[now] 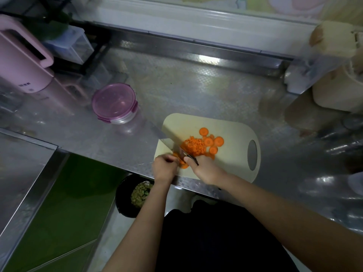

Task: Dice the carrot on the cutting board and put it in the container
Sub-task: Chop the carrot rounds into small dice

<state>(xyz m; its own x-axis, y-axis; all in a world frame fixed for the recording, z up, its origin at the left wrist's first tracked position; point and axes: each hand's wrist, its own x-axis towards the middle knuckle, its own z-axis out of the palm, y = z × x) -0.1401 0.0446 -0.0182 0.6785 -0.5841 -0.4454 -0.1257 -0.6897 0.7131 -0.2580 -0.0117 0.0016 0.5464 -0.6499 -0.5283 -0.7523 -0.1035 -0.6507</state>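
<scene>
carrot (193,147): diced heap and round slices are lying on the cutting board (196,122) at the bench's (196,91) near edge. your left hand (165,167) is pinching slices beside the knife (169,143); your right hand (204,169) is clamping its handle. lidded container (115,103) is sitting well apart, leftward.

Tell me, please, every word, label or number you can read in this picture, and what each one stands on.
Pink appliance: a short white marking low on its front, too small and blurred to read.
Lidded container, cutting board, knife: no text shows on them.
Nothing else in view carries readable writing.
</scene>
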